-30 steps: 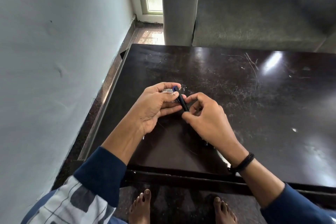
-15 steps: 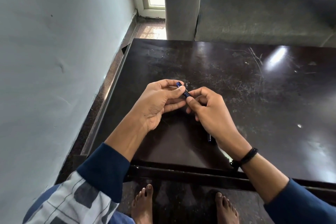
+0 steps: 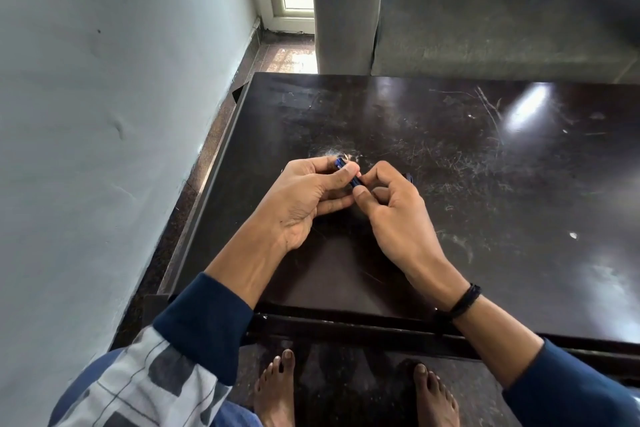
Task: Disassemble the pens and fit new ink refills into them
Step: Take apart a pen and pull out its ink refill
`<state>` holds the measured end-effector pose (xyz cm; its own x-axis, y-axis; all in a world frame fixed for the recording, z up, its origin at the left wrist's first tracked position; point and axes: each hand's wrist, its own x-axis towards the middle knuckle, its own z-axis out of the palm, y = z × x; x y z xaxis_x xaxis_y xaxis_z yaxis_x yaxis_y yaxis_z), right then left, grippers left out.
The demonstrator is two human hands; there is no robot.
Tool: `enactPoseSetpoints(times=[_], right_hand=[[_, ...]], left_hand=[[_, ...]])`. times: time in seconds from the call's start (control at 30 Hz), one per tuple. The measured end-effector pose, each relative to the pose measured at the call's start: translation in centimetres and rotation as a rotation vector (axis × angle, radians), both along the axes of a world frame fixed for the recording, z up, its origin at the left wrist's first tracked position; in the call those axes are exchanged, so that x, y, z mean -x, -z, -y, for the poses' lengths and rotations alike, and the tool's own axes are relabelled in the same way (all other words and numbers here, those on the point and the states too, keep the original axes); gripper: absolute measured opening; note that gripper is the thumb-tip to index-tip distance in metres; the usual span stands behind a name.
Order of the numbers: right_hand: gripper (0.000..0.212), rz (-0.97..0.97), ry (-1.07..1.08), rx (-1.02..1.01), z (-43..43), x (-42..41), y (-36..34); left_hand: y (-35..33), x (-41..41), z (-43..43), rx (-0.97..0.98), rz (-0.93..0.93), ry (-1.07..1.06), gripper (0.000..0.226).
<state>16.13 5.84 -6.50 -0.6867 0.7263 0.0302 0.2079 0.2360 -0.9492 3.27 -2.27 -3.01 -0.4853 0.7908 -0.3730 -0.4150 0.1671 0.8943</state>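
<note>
a small blue pen (image 3: 347, 173) is held above the dark, scratched bench (image 3: 485, 184), pinched between both hands near the bench's left half. the left hand (image 3: 304, 201) is closed around the pen's far end, with thumb and forefinger pressed on the barrel and the other fingers curled beneath it. the right hand (image 3: 394, 215) is closed on the pen's near end, its thumb tip and forefinger tip meeting on the barrel, the remaining fingers folded into the palm. only a short stretch of the pen is seen between the two sets of fingertips, with a blue tip showing past the left forefinger; whether the pen is in one piece or already parted cannot be told. the pen is tilted, its far end pointing up and to the left. a faint whitish scuff (image 3: 332, 152) is seen on the bench just beyond the hands. a dark band (image 3: 464, 298) is worn on the right wrist, and dark blue sleeves (image 3: 204, 319) cover both forearms. bare feet (image 3: 277, 388) are seen on the floor beneath the bench's near edge. a grey sofa (image 3: 485, 28) stands behind the bench, and a pale wall (image 3: 104, 114) runs along the left.
</note>
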Motion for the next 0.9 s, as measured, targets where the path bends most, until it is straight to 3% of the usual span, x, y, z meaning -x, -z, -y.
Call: enactPoseSetpoints(times=[0.37, 0.53, 0.6, 0.73, 0.9], right_hand=[[0.005, 0.025, -0.009, 0.150, 0.4, 0.3, 0.2], [0.011, 0.078, -0.086, 0.185, 0.3, 0.4, 0.1], [0.012, 0.092, -0.085, 0.202, 0.3, 0.1, -0.1], [0.013, -0.001, 0.022, 0.234, 0.3, 0.0, -1.0], [0.009, -0.155, 0.173, 0.365, -0.2, -0.1, -2.1]], left_hand=[[0.0, 0.1, 0.1, 0.007, -0.046, -0.004, 0.013], [-0.7, 2.7, 0.3, 0.005, 0.018, -0.168, 0.018], [-0.9, 3.9, 0.6, 0.019, -0.035, -0.240, 0.020], [-0.7, 4.3, 0.7, 0.111, -0.425, -0.203, 0.024], [0.6, 2.5, -0.1, 0.501, -1.241, -0.016, 0.034]])
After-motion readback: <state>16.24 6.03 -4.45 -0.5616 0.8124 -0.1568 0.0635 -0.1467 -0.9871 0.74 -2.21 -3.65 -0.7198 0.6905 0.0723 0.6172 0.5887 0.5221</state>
